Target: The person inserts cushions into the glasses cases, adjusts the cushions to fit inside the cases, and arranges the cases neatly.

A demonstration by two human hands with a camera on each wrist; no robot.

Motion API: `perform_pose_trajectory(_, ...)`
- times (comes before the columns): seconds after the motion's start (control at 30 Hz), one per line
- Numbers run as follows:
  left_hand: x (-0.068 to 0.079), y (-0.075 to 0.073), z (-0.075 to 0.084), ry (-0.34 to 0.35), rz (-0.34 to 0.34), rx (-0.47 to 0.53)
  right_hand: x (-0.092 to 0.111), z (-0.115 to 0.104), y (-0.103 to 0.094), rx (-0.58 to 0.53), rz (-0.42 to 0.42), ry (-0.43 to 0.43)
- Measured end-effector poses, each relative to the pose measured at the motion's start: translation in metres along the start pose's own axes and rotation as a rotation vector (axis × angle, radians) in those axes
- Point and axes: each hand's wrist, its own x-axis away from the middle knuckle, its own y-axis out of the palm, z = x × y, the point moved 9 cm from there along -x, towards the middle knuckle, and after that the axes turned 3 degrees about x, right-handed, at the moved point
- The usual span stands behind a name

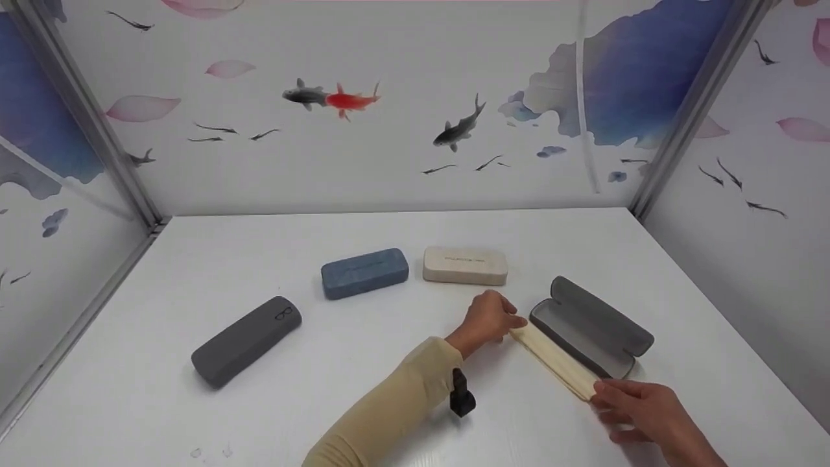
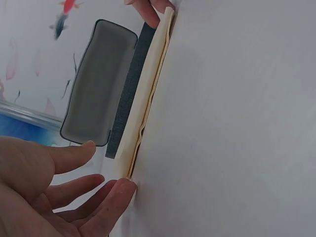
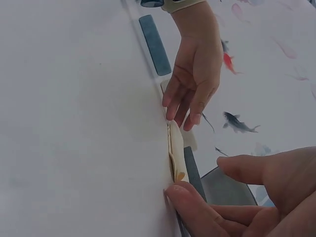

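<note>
A pale yellow cloth folded into a long strip (image 1: 557, 362) lies on the table along the front side of an open grey glasses case (image 1: 587, 324). At the strip's far end is my left hand (image 1: 487, 318). Its fingertips touch that end, and the left wrist view shows the thumb (image 2: 74, 157) apart from the fingers. My right hand (image 1: 648, 415) touches the near end with a fingertip. In the right wrist view its thumb (image 3: 242, 169) also stands away from the cloth. The case's lid is up, and its grey lining shows.
A blue glasses case (image 1: 365, 273) and a beige one (image 1: 465, 266) stand closed towards the back of the white table (image 1: 363, 363). Another closed grey case (image 1: 246, 342) lies at the left. Printed panels (image 1: 389, 162) wall the table behind and at both sides.
</note>
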Motion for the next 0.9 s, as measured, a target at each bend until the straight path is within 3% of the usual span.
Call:
perform_pose_trajectory(0.2,-0.0031,0.0029,0.0010,-0.012,0.014,-0.038,-0.0029,0.0030,-0.0024,0.029,-0.002,0.027)
perform_pose_trajectory(0.53,-0.0016,0.0093,-0.0051,-0.011,-0.059,-0.066,-0.0037,-0.0022,-0.0011,0.100,0.016,-0.002)
perform_pose_trajectory(0.73,0.0041,0.0089,-0.0043,-0.002,-0.082,-0.031,-0.0053,-0.0033,0.0021,0.156,0.023,0.007)
perform_pose_trajectory(0.9,0.0048,0.0060,-0.0023,0.003,-0.070,0.005,-0.0055,-0.0047,0.0001,0.108,0.002,-0.030)
